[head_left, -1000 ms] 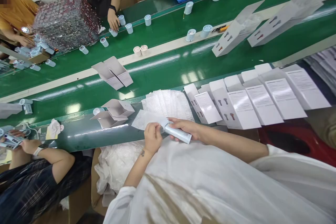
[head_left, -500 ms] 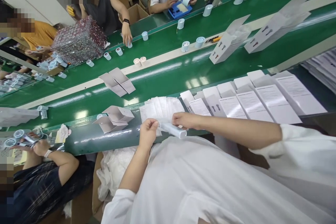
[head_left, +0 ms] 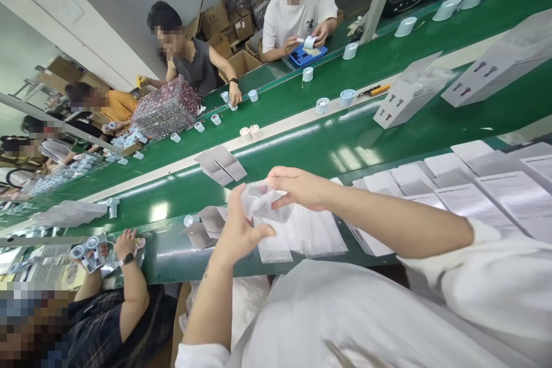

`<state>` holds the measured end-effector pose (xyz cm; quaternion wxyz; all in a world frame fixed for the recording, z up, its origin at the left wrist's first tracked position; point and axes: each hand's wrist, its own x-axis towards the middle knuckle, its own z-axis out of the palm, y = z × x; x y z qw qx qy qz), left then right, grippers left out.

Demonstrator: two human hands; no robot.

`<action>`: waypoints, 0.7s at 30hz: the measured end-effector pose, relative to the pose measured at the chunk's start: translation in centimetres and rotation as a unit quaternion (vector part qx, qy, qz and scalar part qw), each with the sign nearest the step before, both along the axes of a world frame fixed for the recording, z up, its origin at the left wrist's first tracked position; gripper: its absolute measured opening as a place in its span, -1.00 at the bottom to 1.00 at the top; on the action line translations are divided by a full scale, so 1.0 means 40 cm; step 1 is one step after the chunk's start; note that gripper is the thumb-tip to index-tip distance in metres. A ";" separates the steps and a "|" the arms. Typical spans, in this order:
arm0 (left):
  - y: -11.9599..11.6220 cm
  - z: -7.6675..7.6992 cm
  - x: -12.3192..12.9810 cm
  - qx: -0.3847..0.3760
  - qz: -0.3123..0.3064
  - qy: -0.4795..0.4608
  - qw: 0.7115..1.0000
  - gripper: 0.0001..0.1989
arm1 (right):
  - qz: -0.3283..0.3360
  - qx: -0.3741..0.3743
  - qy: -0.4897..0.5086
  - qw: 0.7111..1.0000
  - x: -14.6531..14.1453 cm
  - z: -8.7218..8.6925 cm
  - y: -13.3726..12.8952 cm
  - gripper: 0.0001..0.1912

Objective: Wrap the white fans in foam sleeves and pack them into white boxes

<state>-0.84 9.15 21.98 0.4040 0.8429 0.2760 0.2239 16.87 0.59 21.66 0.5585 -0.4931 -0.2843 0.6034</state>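
**Uneven hold on the pouch**

Left of the hands, a flapped box [head_left: 200,237] stands on the worktop [head_left: 168,267]; a sideways swing could knock it. The left hand [head_left: 241,230] is spread against the translucent pouch [head_left: 259,204], thumb apart from fingers, so it might offer little support. The pouch sits between both hands, above the worktop; its contents cannot be told. The right hand [head_left: 302,190] pinches its side: tugging there could tear the film. Below, fanned white sleeves [head_left: 314,233] could scatter if brushed. Rightward, the forearm [head_left: 409,224] crosses near boxes [head_left: 459,198] and might tip one.
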 end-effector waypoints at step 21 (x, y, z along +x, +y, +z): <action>0.578 -0.116 0.147 -0.144 0.285 -0.145 0.936 -0.60 | 0.072 0.050 -0.428 0.899 0.214 -0.325 0.609 -0.75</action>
